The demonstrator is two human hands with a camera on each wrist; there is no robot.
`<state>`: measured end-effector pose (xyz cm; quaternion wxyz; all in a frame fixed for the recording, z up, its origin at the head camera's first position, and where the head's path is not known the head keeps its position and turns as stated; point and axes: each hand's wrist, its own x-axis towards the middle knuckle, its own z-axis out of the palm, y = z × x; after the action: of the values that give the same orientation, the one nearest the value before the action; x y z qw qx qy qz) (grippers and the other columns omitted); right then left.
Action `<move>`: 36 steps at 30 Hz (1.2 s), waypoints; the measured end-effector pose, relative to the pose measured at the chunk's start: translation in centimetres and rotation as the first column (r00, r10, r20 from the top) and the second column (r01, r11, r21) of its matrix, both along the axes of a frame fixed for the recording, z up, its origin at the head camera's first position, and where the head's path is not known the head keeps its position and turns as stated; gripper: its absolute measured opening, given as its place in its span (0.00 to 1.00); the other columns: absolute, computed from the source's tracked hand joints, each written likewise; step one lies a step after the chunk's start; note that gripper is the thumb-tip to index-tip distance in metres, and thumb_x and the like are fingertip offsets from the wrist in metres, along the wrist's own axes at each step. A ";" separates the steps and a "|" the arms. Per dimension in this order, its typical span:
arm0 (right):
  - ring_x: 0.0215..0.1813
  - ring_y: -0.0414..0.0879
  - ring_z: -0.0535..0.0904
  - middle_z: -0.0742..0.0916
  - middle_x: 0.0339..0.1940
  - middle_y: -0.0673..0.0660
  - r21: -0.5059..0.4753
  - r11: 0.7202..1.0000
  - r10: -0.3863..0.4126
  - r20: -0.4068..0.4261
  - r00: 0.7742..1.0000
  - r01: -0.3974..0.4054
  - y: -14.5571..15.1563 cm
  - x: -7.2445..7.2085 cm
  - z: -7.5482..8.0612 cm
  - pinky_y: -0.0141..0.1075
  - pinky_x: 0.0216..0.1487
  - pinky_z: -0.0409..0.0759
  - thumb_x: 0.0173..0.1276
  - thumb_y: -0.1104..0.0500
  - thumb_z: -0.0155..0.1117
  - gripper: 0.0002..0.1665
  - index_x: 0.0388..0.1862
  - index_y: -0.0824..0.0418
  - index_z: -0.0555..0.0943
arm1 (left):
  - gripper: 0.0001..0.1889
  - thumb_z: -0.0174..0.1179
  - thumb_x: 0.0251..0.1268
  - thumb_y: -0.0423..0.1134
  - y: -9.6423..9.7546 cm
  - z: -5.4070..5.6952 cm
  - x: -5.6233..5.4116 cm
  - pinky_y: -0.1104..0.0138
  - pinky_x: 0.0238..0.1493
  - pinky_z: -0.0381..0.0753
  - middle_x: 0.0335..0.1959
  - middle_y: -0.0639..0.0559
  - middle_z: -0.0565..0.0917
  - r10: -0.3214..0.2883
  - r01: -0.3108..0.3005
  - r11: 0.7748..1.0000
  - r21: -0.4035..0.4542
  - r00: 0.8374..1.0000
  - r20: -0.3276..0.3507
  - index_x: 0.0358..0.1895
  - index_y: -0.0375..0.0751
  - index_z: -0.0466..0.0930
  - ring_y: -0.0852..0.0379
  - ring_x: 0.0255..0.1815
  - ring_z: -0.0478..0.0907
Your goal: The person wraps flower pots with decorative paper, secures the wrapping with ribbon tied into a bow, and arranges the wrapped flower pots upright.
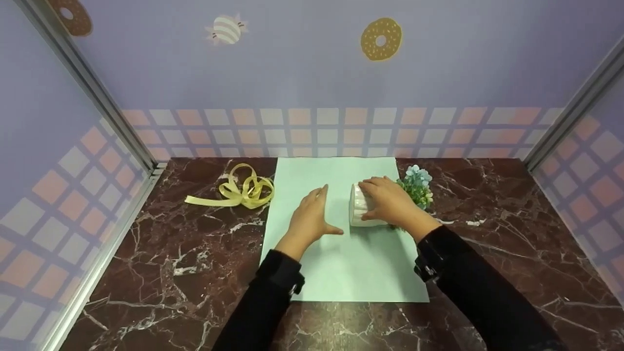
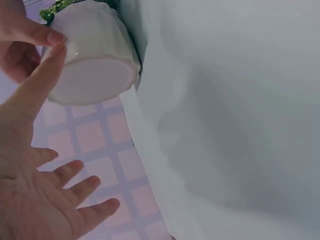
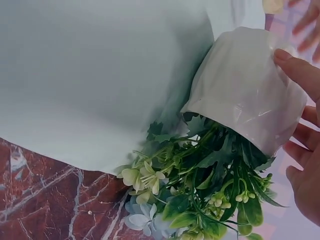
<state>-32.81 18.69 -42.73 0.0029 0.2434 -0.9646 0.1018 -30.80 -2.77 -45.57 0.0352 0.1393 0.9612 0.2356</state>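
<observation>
A white ceramic flowerpot (image 1: 357, 207) lies tipped on its side over a pale sheet of paper (image 1: 360, 268), its base turned to the left. My right hand (image 1: 392, 202) grips the pot's side, thumb and fingers spread round its wall (image 3: 245, 85). Out of its mouth, to the right, stick artificial flowers (image 3: 205, 185) with green leaves and pale blue and cream blossoms. Left of the pot, my left hand (image 1: 309, 219) hovers above the paper with thumb and fingers apart and nothing in them. In the left wrist view the pot's flat base (image 2: 95, 80) shows beyond the left thumb.
A loosely looped yellow ribbon (image 1: 243, 192) lies left of the paper on the dark red marbled tabletop (image 1: 195, 273). Behind stands a purple wall (image 1: 302, 73) with pink and white squares; side panels with metal edges (image 1: 97, 282) close in left and right.
</observation>
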 end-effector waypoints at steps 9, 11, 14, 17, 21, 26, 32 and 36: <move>0.68 0.64 0.67 0.72 0.68 0.69 -0.154 0.987 -0.015 0.134 0.991 0.036 0.0 -0.4 -0.5 0.53 0.70 0.62 0.51 0.58 0.80 0.49 0.69 0.70 0.68 | 0.50 0.79 0.42 0.48 -6.1 -0.7 5.1 0.52 0.65 0.69 0.64 0.40 0.72 0.085 -0.085 0.996 0.024 0.996 -0.011 0.71 0.38 0.65 0.41 0.65 0.68; 0.68 0.64 0.67 0.72 0.68 0.69 -0.191 0.980 -0.020 0.151 0.988 0.050 0.1 -0.4 -0.7 0.53 0.70 0.62 0.51 0.60 0.79 0.48 0.69 0.71 0.68 | 0.47 0.79 0.43 0.48 -7.4 -1.0 6.5 0.51 0.64 0.69 0.63 0.40 0.73 0.094 -0.093 0.995 0.033 0.995 -0.023 0.70 0.39 0.67 0.41 0.64 0.69; 0.68 0.63 0.67 0.73 0.67 0.69 -0.229 0.970 -0.041 0.163 0.986 0.078 0.4 -0.4 -0.9 0.52 0.70 0.62 0.50 0.60 0.80 0.48 0.69 0.70 0.68 | 0.42 0.78 0.45 0.46 -9.0 -1.4 8.4 0.49 0.62 0.71 0.60 0.42 0.76 0.112 -0.109 0.992 0.059 0.993 -0.048 0.67 0.40 0.71 0.41 0.62 0.71; 0.68 0.62 0.67 0.73 0.67 0.67 -0.252 0.963 -0.051 0.179 0.982 0.095 0.8 -0.5 -0.9 0.52 0.70 0.61 0.48 0.61 0.81 0.49 0.69 0.69 0.69 | 0.38 0.78 0.46 0.44 -10.3 -1.9 10.0 0.49 0.57 0.75 0.55 0.44 0.79 0.140 -0.134 0.986 0.096 0.988 -0.064 0.64 0.40 0.74 0.42 0.57 0.75; 0.67 0.62 0.69 0.75 0.66 0.67 -0.261 0.961 -0.043 0.183 0.982 0.091 1.1 -0.7 -0.6 0.52 0.69 0.64 0.47 0.62 0.82 0.47 0.68 0.68 0.71 | 0.32 0.77 0.47 0.42 -11.5 -2.8 11.4 0.53 0.44 0.79 0.43 0.47 0.81 0.215 -0.207 0.972 0.109 0.974 -0.070 0.58 0.37 0.78 0.48 0.43 0.79; 0.65 0.62 0.71 0.77 0.64 0.67 -0.242 0.964 -0.062 0.190 0.980 0.108 1.1 -0.9 -0.2 0.52 0.67 0.66 0.47 0.61 0.82 0.47 0.67 0.68 0.72 | 0.27 0.76 0.48 0.46 -12.7 -3.4 12.5 0.57 0.33 0.77 0.34 0.49 0.78 0.327 -0.327 0.945 0.017 0.945 0.018 0.50 0.34 0.80 0.53 0.31 0.75; 0.64 0.62 0.71 0.77 0.63 0.68 -0.208 0.971 -0.079 0.203 0.976 0.121 0.7 -0.9 0.0 0.52 0.67 0.66 0.47 0.60 0.82 0.47 0.67 0.68 0.72 | 0.28 0.76 0.46 0.53 -13.2 -3.6 12.8 0.51 0.36 0.80 0.39 0.43 0.81 0.366 -0.357 0.929 -0.096 0.923 0.115 0.44 0.35 0.81 0.44 0.35 0.80; 0.63 0.62 0.72 0.78 0.62 0.68 -0.197 0.974 -0.076 0.201 0.977 0.116 0.5 -0.9 0.0 0.52 0.67 0.67 0.47 0.61 0.82 0.47 0.66 0.69 0.73 | 0.30 0.77 0.44 0.55 -13.1 -3.8 12.7 0.50 0.38 0.80 0.41 0.41 0.81 0.381 -0.366 0.922 -0.129 0.915 0.132 0.44 0.36 0.81 0.42 0.37 0.80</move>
<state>-33.69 19.18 -42.77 -0.0599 0.1837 -0.9551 0.2245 -18.13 -15.87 -49.40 0.0709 -0.0677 0.9751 0.1990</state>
